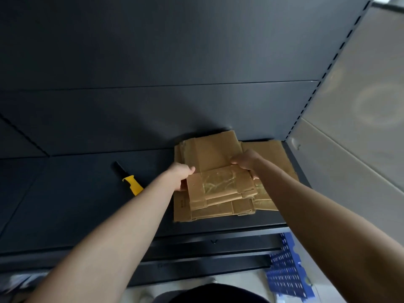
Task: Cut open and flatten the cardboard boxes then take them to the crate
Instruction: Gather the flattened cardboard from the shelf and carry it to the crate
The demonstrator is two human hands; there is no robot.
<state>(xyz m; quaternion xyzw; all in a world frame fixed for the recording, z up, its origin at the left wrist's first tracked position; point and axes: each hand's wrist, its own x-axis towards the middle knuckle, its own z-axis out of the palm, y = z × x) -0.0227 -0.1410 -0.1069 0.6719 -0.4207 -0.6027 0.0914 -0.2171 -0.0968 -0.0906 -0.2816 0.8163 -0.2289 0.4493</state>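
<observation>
A stack of flattened brown cardboard boxes (pixel 209 154) lies on the dark shelf (pixel 87 204), toward its right end. On top is a smaller flattened piece with clear tape (pixel 220 184). My left hand (pixel 182 174) grips the left edge of that top piece, thumb on top. At its right edge, my right hand (pixel 246 161) holds it with curled fingers. A yellow-and-black utility knife (pixel 129 179) lies on the shelf left of the stack, apart from both hands.
A blue perforated plastic crate (pixel 286 270) stands on the floor below the shelf, at the lower right. The shelf's dark back panel (pixel 153 73) rises behind the stack, and a slotted upright (pixel 317 90) bounds the right side. Pale floor tiles (pixel 360 106) lie beyond.
</observation>
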